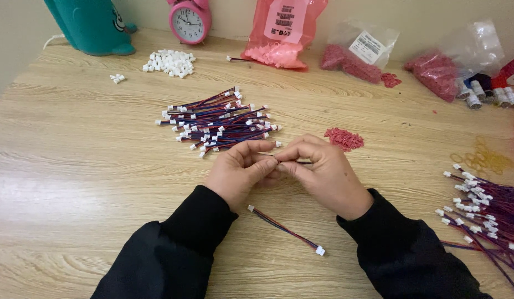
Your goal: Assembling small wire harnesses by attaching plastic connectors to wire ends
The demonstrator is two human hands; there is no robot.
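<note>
Left hand [240,171] and right hand [323,174] meet mid-tabletop [74,166], fingers pinched together on one thin wire [294,162] between them. One finished cable [284,228] lies just near of the hands. Two cable heaps: far [218,122], right [484,213]. Three bags far; one clock [189,21].

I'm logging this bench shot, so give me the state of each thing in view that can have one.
Left hand: pinching a wire.
Right hand: pinching the same wire.
Single cable: lying loose on the table, white connectors on both ends.
Centre cable pile: heaped, connectors fitted.
Right cable pile: heaped, connectors fitted.
White connectors: loose heap.
Pink bag: propped upright.
Alarm clock: standing.
</note>
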